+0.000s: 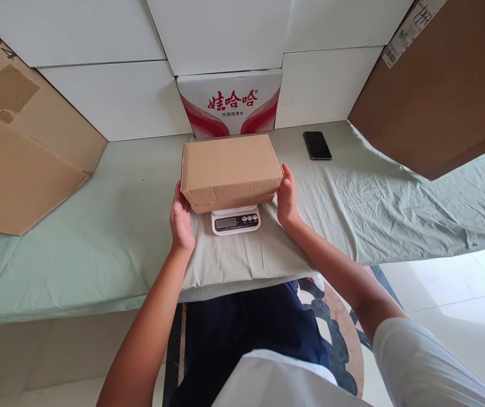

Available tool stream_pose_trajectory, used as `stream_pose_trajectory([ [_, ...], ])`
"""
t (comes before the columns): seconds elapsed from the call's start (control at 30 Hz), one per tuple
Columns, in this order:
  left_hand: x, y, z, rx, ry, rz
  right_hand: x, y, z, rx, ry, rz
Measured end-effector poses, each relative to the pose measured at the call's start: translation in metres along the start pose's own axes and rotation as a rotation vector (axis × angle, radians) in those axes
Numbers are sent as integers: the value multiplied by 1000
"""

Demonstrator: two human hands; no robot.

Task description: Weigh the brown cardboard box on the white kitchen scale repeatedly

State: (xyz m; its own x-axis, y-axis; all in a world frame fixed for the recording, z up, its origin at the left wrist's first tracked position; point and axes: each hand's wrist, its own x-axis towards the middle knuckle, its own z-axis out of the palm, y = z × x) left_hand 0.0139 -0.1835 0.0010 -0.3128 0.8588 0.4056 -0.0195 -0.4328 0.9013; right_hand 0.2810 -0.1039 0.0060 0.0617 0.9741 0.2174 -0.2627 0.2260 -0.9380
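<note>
A brown cardboard box (232,164) sits over a white digital kitchen scale (237,230), whose front panel with a dark display and several round buttons shows below it. Whether the box's full weight rests on the scale I cannot tell. My left hand (181,221) is pressed to the box's left side near the front corner, fingers partly hidden behind it. On the opposite side my right hand (287,195) grips the right front corner, thumb and fingers against the cardboard. The box is held between both hands.
A black phone (317,145) lies on the green cloth (136,192) at right. Behind stands a white-and-red carton (230,104) against white panels (225,34). Large cardboard sheets flank the table, one at the left (26,130) and one at the right (441,90).
</note>
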Motion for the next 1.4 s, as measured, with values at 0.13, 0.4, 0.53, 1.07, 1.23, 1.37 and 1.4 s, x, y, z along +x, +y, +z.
stream_pose_trajectory([
  [0.13, 0, 2, 1, -9, -1, 7, -3, -2, 2, 3, -46, -34],
  [0.4, 0, 4, 5, -1, 9, 34, -7, -9, 4, -33, -104, -75],
  [0.53, 0, 5, 5, 19, 16, 37, -8, -11, 4, -8, -120, -88],
  [1.07, -2, 9, 8, 56, -25, 23, -20, -21, 9, -118, -220, -137],
  [1.23, -3, 8, 8, 31, -48, 27, -21, -19, 11, -107, -222, -127],
  [1.37, -2, 12, 9, 30, -63, 19, -21, -18, 11, -107, -213, -114],
  [1.4, -1, 15, 10, 23, -75, 23, -20, -19, 11, -109, -212, -121],
])
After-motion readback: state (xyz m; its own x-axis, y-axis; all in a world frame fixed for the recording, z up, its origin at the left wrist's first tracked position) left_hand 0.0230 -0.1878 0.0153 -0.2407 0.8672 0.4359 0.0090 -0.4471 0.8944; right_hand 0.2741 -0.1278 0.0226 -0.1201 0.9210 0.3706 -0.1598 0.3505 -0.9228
